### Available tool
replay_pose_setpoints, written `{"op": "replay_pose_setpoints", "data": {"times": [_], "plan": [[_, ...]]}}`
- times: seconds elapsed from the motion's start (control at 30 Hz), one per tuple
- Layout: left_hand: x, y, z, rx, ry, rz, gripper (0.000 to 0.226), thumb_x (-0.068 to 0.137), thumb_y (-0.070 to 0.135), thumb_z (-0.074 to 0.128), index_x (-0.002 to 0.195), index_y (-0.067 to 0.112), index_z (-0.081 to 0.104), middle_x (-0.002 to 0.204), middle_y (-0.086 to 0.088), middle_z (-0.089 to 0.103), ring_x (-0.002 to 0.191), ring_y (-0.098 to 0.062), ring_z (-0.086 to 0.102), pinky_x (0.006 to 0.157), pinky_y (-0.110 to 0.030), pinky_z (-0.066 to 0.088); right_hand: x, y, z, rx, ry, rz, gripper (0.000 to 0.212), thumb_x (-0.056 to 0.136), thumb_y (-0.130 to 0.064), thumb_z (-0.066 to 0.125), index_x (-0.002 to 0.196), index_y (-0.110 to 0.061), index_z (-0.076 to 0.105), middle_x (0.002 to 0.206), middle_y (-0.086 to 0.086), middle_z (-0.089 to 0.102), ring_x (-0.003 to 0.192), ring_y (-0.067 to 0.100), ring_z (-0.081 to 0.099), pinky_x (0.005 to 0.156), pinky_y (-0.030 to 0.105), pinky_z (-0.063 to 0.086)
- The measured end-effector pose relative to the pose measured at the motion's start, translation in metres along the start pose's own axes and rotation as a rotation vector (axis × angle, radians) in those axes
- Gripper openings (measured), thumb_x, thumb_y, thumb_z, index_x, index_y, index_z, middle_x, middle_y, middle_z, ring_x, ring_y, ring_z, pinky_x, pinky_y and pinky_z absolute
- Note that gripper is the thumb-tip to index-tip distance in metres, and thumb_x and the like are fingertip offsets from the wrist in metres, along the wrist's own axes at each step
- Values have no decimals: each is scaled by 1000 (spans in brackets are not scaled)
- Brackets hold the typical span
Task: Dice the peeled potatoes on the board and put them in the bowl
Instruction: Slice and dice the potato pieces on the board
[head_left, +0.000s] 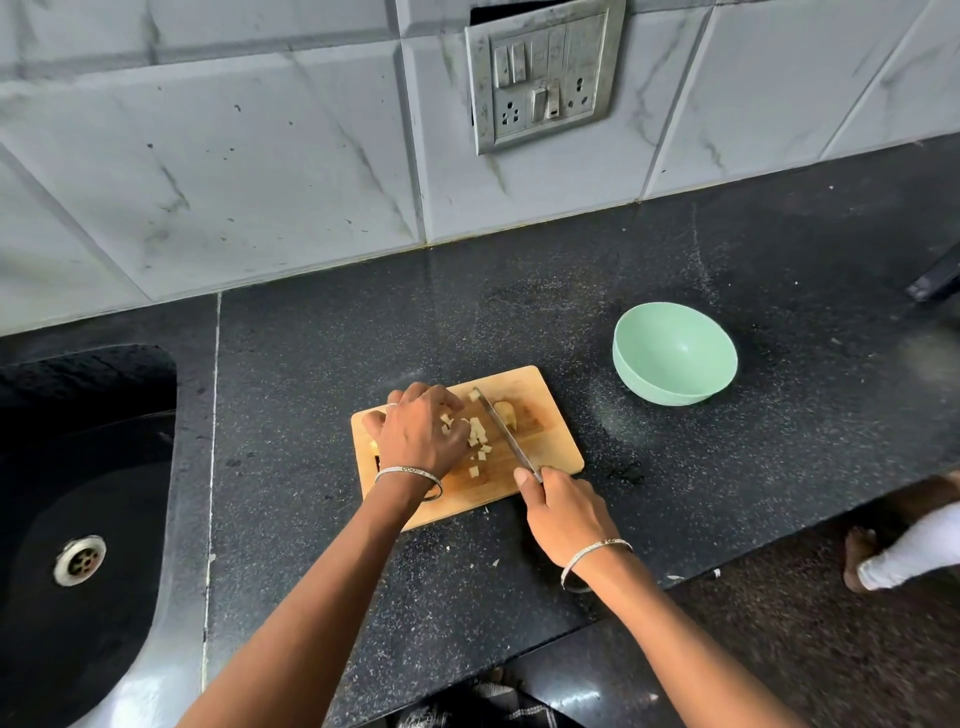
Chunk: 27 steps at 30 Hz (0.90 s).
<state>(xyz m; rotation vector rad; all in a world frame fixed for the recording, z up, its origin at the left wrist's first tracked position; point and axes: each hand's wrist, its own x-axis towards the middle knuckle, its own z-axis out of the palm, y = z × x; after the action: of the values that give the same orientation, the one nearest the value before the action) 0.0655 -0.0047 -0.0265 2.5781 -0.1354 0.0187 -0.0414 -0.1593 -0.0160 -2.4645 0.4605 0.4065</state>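
- Our right hand (563, 512) was closed tight around the handle of the knife (506, 434), with the blade lying across the wooden board (550, 447).
- Our left hand (421, 431) was curled over the potato pieces (475, 434) on the board, with its fingers bent down on them; we could not tell if it was gripping any.
- A bigger lump of potato (506, 413) sat just on the far side of the blade, not yet cut small.
- We judged the job was about partway done: some potato was diced, but that lump still needed cutting.
- The green bowl (675, 358) stood on the dark counter (727, 493), apart from the board on its right, and it looked empty, so all the moving was still left.
- We counted one board, one knife, one bowl and one big lump.
- The small cubes we could see numbered around ten; more may have been hidden under our left hand.
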Motion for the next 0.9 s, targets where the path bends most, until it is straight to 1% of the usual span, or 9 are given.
{"op": "replay_pose_setpoints", "data": {"times": [0.1,0.17,0.33,0.43,0.5,0.57,0.63,0.77,0.9], "plan": [[0,0,1,-20,9,5,21,79,38,60,98,31,64,105,3,62,103,-25,51,88,-47,40,0,2,0,-23,-26,5,39,100,-53,30,89,-21,50,104,13,63,96,36,61,76,41,47],[2,-2,2,-20,18,15,23,80,39,62,102,33,61,105,6,65,103,-24,53,89,-48,40,0,2,2,-31,-51,-3,40,99,-56,30,85,-22,48,101,11,62,95,36,61,78,41,48],[8,-7,2,-32,48,-10,14,85,28,65,98,32,63,91,12,72,104,-19,58,94,-44,33,-2,4,1,31,-58,-71,49,95,-63,31,76,-21,48,83,8,64,79,33,60,76,43,50],[5,-5,-4,57,91,-21,12,89,28,59,97,31,67,88,8,72,102,-19,58,85,-37,20,-1,8,-1,28,-45,-82,51,94,-64,31,76,-21,50,80,6,64,75,31,61,72,43,50],[3,-6,-7,100,91,-25,16,91,30,57,102,31,69,90,4,71,104,-21,56,83,-37,18,1,11,-3,19,-28,-75,50,95,-63,30,76,-21,48,78,5,63,73,29,61,69,41,50],[3,-9,-7,122,84,-13,21,92,33,56,108,33,68,94,3,71,108,-21,54,86,-40,21,1,12,-3,2,-10,-59,48,96,-62,30,76,-22,48,80,5,62,74,30,61,67,40,49],[3,-11,-6,154,76,-5,23,92,35,53,110,36,68,98,6,71,110,-20,52,89,-43,25,0,12,-3,-30,0,-31,44,97,-59,30,81,-23,51,87,7,64,82,33,62,70,39,49],[0,-13,-10,199,69,17,25,93,39,50,110,38,68,110,11,69,112,-20,49,83,-41,24,-6,10,4,-91,12,17,46,99,-56,30,98,-20,58,102,11,64,96,35,62,75,39,47],[-3,-16,-12,172,55,6,30,89,37,54,117,40,64,121,13,65,119,-21,47,83,-40,24,-14,-1,21,-33,-22,7,42,100,-51,31,97,-18,57,102,11,65,96,34,62,69,37,42]]}}
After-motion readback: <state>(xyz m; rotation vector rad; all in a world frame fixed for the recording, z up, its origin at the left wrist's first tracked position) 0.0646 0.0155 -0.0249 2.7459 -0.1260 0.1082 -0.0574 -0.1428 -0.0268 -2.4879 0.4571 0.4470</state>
